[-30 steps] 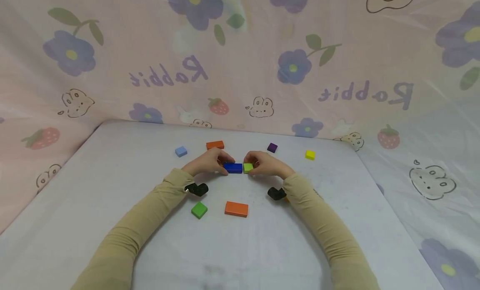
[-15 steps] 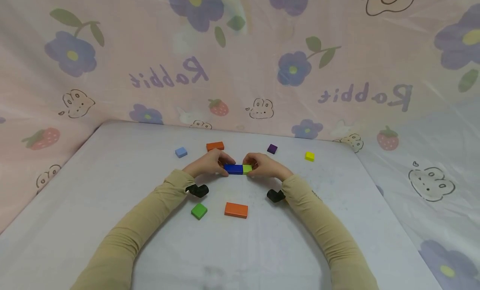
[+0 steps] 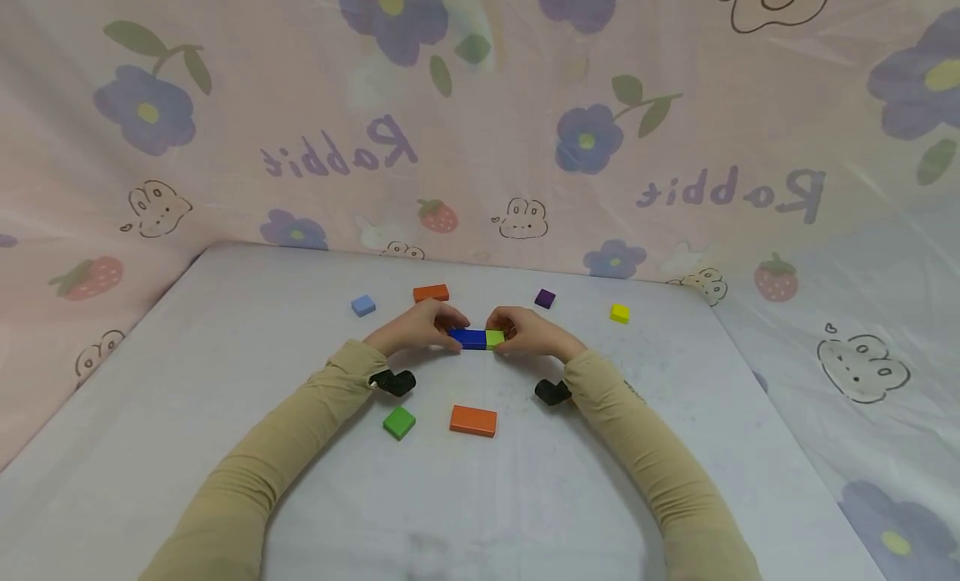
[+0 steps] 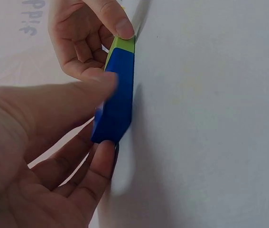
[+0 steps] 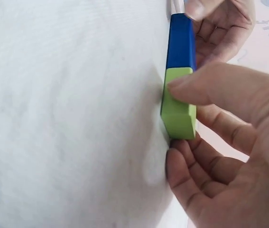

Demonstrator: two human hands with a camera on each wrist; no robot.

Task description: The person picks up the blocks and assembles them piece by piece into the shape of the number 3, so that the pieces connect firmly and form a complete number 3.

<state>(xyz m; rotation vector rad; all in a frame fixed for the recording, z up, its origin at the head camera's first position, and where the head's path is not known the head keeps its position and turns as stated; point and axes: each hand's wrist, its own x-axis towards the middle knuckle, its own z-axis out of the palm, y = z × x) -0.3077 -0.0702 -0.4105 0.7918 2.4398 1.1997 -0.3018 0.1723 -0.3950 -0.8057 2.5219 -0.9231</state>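
A long blue block [image 3: 470,340] and a short lime green block [image 3: 494,340] lie end to end in one line near the middle of the table. My left hand [image 3: 420,324] grips the blue block by its left part, its thumb on the near side and fingertips at the end in the left wrist view. From the other side, my right hand [image 3: 536,330] holds the lime green block between thumb and fingers. In the right wrist view the lime green block [image 5: 179,107] meets the blue block [image 5: 180,42] with no visible gap.
Nearer me lie an orange block [image 3: 473,421] and a green block [image 3: 399,423]. Farther back are a light blue block [image 3: 363,305], another orange block [image 3: 431,293], a purple block [image 3: 545,298] and a yellow block [image 3: 619,313]. Patterned cloth [image 3: 480,131] rises behind the white table.
A narrow gap between the blue and lime green blocks has closed; their ends now meet. My left thumb has slid slightly right along the blue block.
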